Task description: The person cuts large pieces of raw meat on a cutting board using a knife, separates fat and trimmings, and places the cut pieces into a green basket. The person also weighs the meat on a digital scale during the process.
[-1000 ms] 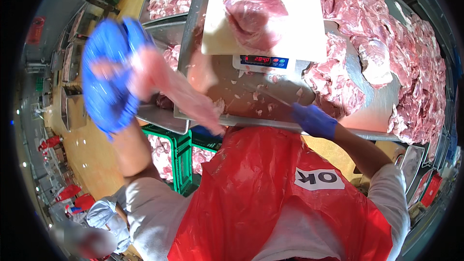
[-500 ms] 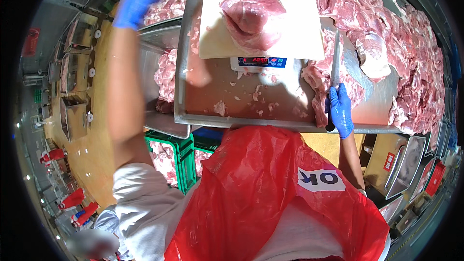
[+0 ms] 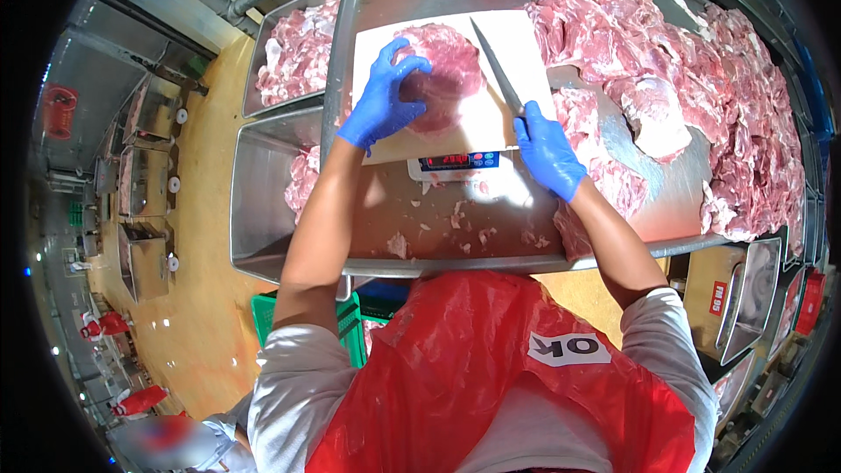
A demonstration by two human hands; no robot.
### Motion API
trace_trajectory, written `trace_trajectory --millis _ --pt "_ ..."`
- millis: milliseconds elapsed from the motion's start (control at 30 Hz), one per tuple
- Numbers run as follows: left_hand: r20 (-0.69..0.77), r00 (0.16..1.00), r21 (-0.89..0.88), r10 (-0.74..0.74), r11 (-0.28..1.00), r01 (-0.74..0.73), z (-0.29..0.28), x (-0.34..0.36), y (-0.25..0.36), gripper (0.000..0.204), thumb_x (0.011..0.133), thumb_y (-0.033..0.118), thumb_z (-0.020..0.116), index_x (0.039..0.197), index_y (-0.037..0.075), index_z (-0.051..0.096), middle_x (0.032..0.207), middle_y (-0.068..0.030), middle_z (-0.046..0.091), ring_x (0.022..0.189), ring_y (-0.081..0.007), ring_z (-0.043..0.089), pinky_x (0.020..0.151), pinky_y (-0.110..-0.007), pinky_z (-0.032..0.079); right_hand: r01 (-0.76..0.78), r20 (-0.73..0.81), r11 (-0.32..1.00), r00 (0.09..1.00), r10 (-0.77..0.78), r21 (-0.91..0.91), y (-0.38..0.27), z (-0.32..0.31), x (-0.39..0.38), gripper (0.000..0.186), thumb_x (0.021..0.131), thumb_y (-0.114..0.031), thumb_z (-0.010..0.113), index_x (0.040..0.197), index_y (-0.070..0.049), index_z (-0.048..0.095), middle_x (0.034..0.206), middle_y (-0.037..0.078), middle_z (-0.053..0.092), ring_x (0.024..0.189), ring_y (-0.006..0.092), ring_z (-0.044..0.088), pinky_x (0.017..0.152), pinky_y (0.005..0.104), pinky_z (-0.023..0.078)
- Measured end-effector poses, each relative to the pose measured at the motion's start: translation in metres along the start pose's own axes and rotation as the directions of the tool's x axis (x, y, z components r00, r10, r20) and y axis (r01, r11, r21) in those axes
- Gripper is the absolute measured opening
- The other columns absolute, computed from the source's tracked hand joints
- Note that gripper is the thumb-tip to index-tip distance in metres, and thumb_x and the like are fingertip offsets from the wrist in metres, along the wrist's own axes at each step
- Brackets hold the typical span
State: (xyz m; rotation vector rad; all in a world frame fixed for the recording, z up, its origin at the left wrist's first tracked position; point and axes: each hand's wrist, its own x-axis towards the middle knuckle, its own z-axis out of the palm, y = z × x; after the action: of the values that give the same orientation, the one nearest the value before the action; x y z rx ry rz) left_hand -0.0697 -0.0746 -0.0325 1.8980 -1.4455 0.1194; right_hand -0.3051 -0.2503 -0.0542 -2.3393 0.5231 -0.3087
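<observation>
A large piece of raw red meat (image 3: 448, 74) lies on a white cutting board (image 3: 508, 127) that sits on a scale (image 3: 457, 163). My left hand (image 3: 383, 98), in a blue glove, rests spread on the meat's left side. In a blue glove too, my right hand (image 3: 548, 151) is closed on the handle of a long knife (image 3: 495, 68). Its blade points away from me across the board, just right of the meat.
A big heap of raw meat pieces (image 3: 666, 96) fills the right of the steel table (image 3: 412, 219). Small scraps lie near the front edge. Steel bins (image 3: 263, 201) with meat stand at the left, a green crate (image 3: 272, 320) below. People in red stand far off at lower left.
My left hand came down from high at the left onto the meat on the board. My right hand moved the knife from the table's right side up over the board.
</observation>
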Motion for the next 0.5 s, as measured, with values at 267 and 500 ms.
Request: trace_trajectory --millis 267,500 --pt "-0.415 0.883 0.080 -0.219 0.958 0.275 0.060 0.008 0.022 0.053 0.066 0.014 0.077 0.114 0.012 0.055 0.118 -0.0198 0.055 0.115 -0.0414 0.047 0.095 -0.050 0.042 0.053 -0.002 0.999 0.999 -0.053 0.012 -0.028 -0.011 0.083 0.027 0.097 -0.025 0.043 0.104 0.001 0.042 0.084 0.034 0.061 0.082 0.0528 0.058 0.073 0.0572 0.044" --pt "0.292 0.956 -0.245 0.027 0.968 0.048 -0.025 0.024 -0.032 0.049 0.065 -0.008 0.059 0.112 0.008 0.058 0.140 -0.0134 0.044 0.138 -0.0329 0.036 0.112 -0.040 0.033 -0.081 0.008 0.970 0.997 0.081 0.228 -0.010 -0.005 0.062 0.023 0.099 -0.025 0.047 0.102 -0.002 0.043 0.075 0.019 0.059 0.067 0.0299 0.056 0.061 0.0427 0.046"
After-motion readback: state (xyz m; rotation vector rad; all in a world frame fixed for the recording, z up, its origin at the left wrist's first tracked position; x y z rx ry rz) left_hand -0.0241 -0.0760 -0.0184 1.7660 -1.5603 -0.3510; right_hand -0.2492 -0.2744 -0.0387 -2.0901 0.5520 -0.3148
